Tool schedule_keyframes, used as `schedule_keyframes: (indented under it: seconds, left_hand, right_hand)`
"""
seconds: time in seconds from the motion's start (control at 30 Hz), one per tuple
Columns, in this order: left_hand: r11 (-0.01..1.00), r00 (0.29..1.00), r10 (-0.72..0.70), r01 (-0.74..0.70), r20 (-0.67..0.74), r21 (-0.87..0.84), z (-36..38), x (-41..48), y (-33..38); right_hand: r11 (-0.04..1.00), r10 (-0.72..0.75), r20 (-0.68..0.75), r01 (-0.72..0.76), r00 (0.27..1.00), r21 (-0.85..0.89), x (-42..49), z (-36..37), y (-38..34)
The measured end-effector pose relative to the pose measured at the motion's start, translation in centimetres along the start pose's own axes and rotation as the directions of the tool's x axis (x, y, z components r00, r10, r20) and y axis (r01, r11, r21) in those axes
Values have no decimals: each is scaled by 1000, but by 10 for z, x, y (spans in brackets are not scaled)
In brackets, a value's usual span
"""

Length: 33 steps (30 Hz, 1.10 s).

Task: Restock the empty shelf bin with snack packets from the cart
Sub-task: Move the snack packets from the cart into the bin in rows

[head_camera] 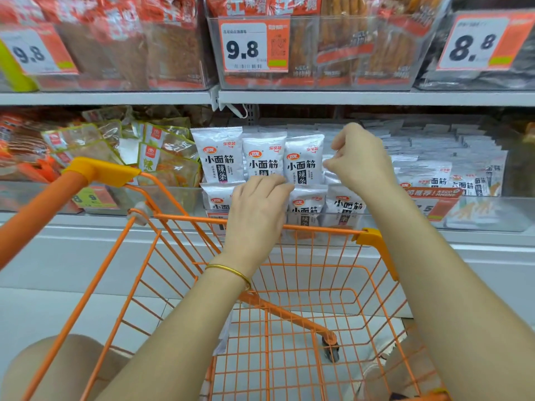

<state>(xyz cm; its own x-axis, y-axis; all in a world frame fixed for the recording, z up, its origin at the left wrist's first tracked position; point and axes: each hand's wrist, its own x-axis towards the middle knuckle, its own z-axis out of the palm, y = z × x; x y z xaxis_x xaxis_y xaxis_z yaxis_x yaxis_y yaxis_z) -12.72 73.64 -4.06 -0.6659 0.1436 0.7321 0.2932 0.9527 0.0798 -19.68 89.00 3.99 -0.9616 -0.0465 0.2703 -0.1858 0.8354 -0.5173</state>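
Cart (188, 218) is standing beneath both arms. Left hand (257, 204) is curling onto packets (220, 157); right hand (359, 160) is pinching one's top edge (probably light, slick, crushable film; seams looking the safest hold).

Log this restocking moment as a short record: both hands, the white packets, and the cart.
left hand: fingers curled at the top of the lower-row packets; grip hidden
right hand: fingers curled, tips at the right edge of the upper-row packets; pinch unclear
arrangement: two rows of white packets, upright, labels facing out
cart: orange wire, front rim in front of the lower row; both arms reach over it
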Motion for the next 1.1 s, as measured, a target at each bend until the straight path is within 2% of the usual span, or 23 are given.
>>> schedule_keyframes:
  seconds: [0.07, 0.1, 0.17, 0.2, 0.27, 0.37, 0.43, 0.47, 0.5, 0.53, 0.63, 0.7, 0.83, 0.9, 1.03, 1.1]
  left_hand:
    - [999, 1000, -18, 18, -10, -42, -11, -9, -3]
    - [998, 999, -30, 31, 14, -63, -17, -14, -5]
    - [993, 985, -85, 97, 152, -74, -28, -25, -7]
    - [987, 956, -129, 148, 265, -54, -31, -31, -9]
    - [969, 828, -221, 247, 515, 19, -29, -42, -15]
    - [954, 502, -230, 286, 833, 91, -17, -63, -23]
    - [949, 299, -200, 297, 933, 108, -7, -81, -26]
    - [950, 225, -201, 283, 953, 134, -3, -91, -27]
    - [954, 188, -217, 247, 958, 168, 2, -100, -28]
    - [959, 181, -247, 190, 952, 212, 6, -108, -31]
    - [916, 216, -398, 51, 892, 397, 13, -120, -34]
    - [874, 173, -484, 42, 858, 485, 18, -123, -33]
    - [861, 30, -481, 205, 876, 466, 28, -127, -34]
    - [835, -5, -496, 272, 868, 478, 31, -126, -37]
    - [809, 13, -497, 370, 868, 457, 28, -109, -33]
    - [794, 59, -494, 436, 867, 423, 23, -94, -28]
  right_hand:
    - [993, -59, -25, 62, 998, 97, -17, -5, -3]
    - [987, -103, 39, 97, 994, 129, -28, -5, -6]
    - [978, -183, 287, 146, 940, 148, -47, 4, -13]
    - [978, -203, 434, 162, 878, 130, -56, 14, -14]
    - [981, -187, 650, 178, 736, 82, -71, 44, -14]
    - [978, -94, 842, 209, 531, -23, -96, 99, 0]
    - [960, -9, 922, 261, 388, -100, -109, 127, 14]
    - [952, 29, 943, 278, 330, -126, -115, 135, 20]
    - [948, 56, 955, 285, 291, -142, -118, 141, 25]
    - [946, 73, 961, 286, 268, -151, -120, 144, 29]
    - [946, 76, 956, 282, 283, -158, -118, 147, 34]
    - [949, 56, 941, 275, 333, -154, -114, 147, 34]
    - [953, 37, 923, 264, 382, -147, -109, 146, 35]
    - [951, 30, 924, 274, 381, -144, -109, 144, 37]
    - [961, 25, 918, 245, 395, -132, -104, 139, 40]
    - [977, 23, 911, 186, 412, -108, -100, 134, 40]
